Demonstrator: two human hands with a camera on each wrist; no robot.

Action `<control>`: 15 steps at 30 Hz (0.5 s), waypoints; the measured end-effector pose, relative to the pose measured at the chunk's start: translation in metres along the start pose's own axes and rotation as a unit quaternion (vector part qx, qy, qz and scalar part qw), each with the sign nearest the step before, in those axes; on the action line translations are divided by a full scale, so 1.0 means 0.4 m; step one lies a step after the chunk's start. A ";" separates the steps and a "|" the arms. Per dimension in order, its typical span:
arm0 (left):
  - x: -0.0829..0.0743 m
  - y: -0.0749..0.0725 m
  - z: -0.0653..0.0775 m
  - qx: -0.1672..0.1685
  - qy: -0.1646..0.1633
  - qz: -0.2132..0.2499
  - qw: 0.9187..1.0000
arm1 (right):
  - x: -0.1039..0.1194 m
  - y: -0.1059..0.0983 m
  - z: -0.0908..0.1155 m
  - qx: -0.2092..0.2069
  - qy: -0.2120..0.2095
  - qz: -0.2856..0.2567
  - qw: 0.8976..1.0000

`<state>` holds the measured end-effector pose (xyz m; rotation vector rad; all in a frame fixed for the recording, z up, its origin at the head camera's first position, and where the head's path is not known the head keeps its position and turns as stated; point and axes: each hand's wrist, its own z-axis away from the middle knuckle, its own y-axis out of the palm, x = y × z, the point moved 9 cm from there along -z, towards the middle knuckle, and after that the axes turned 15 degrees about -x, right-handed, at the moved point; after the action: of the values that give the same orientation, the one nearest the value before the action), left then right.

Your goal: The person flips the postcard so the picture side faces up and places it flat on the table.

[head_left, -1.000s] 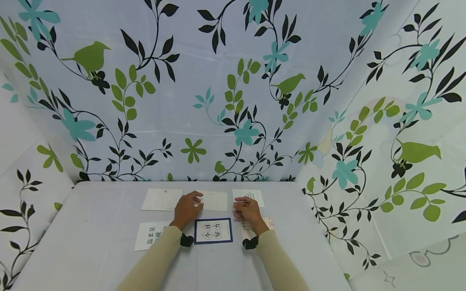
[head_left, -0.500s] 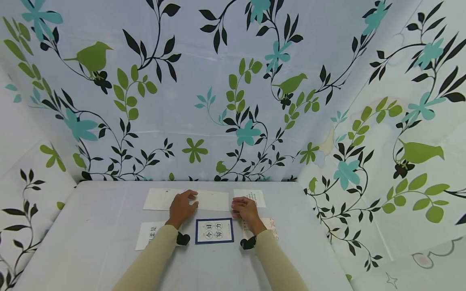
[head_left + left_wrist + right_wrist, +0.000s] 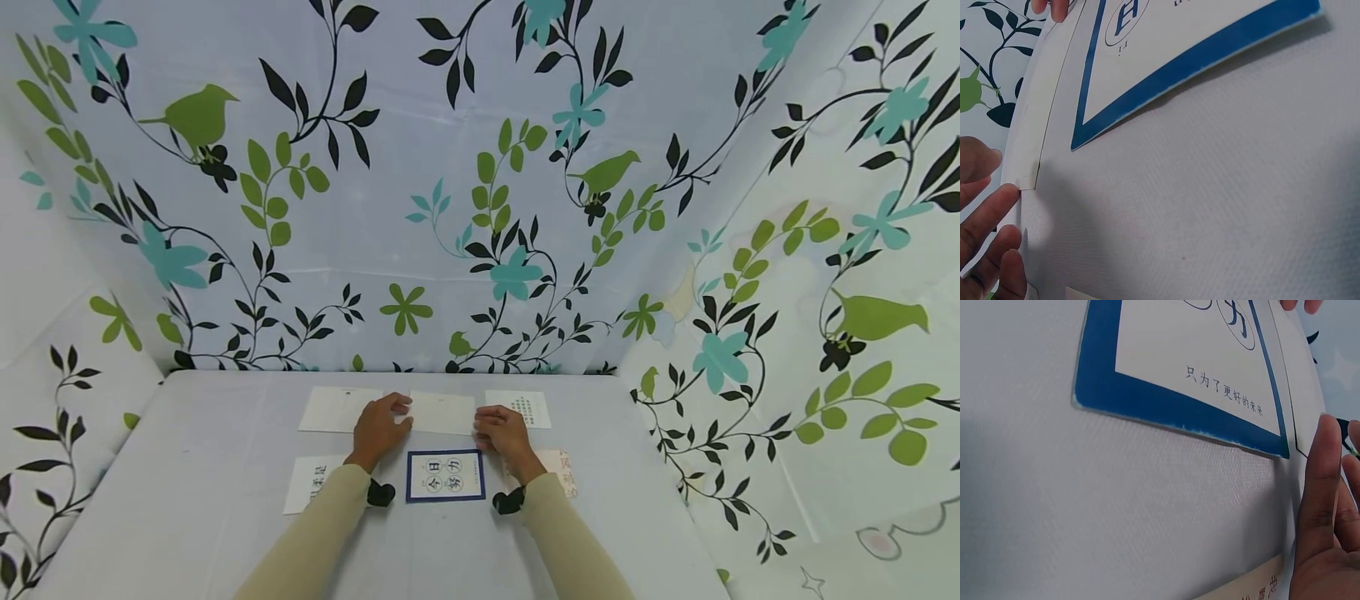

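A cream card [image 3: 442, 414] without visible print lies in the middle of the back row. My left hand [image 3: 380, 432] is at its left edge, and in the left wrist view a fingertip [image 3: 1011, 192] meets the card's corner. By the right edge is my right hand [image 3: 504, 433], its fingers loosely bent in the head view; a straight digit [image 3: 1324, 450] stands along the card's corner in the right wrist view. In front of both hands lies a blue-bordered card [image 3: 446, 476] with large printed characters, one edge slightly lifted in the left wrist view.
Another pale card [image 3: 337, 409] lies back left, and a card with small text [image 3: 531, 408] back right. The front row has a card with dark characters [image 3: 306, 483] at left and a red-printed card [image 3: 558, 472] at right, each partly covered by an arm. Patterned cloth [image 3: 450, 208] hangs behind the white table [image 3: 195, 450].
My left hand has drawn slightly left, off the cream card's left part. My right hand has moved a little left to its right edge. The view has shifted slightly.
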<state>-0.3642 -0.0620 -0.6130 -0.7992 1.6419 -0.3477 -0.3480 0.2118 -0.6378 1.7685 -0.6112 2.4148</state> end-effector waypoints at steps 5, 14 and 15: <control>-0.004 0.000 0.004 -0.003 0.001 0.004 1.000 | -0.002 0.002 -0.001 0.010 -0.002 -0.007 1.000; 0.002 -0.004 0.011 -0.009 -0.010 -0.004 1.000 | 0.012 -0.004 0.001 -0.017 -0.014 -0.022 1.000; 0.003 -0.004 0.011 -0.009 -0.010 -0.005 1.000 | 0.014 -0.005 0.001 -0.023 -0.016 -0.025 0.999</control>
<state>-0.3595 -0.0629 -0.6140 -0.8224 1.6239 -0.3320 -0.3488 0.2126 -0.6321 1.7858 -0.6134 2.3257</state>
